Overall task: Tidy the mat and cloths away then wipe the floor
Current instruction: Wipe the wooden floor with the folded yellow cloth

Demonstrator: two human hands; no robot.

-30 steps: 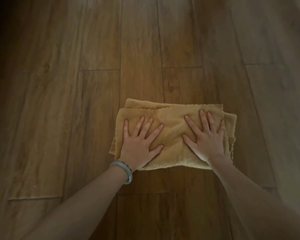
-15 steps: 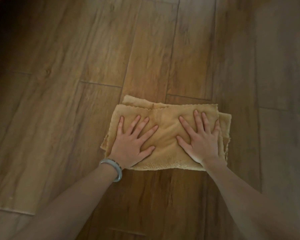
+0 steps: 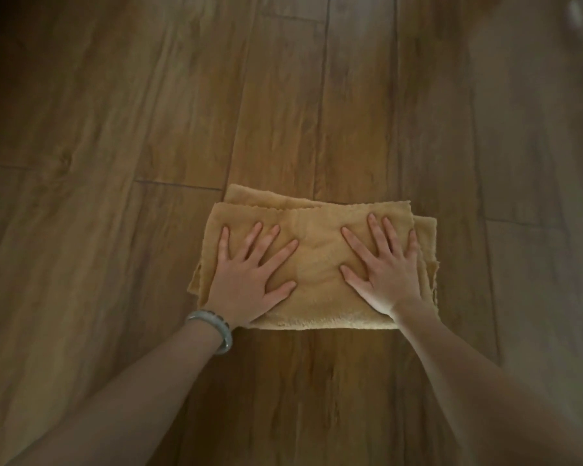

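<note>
A folded yellow-tan cloth (image 3: 318, 264) lies flat on the wooden floor (image 3: 283, 95) in the middle of the head view. My left hand (image 3: 249, 279) presses palm-down on the cloth's left half, fingers spread. On its right half my right hand (image 3: 386, 269) does the same. Neither hand curls around the fabric. A pale bracelet (image 3: 213, 331) sits on my left wrist. No mat is in view.
Brown wood-grain planks run away from me on all sides of the cloth, with plank seams (image 3: 179, 185) just beyond its far edge. The left side of the floor is dark, and the upper right corner is blurred.
Both hands have pushed the cloth forward over the floor, so its far edge now reaches a plank seam that lay well ahead of it. The planks appear turned in the view.
</note>
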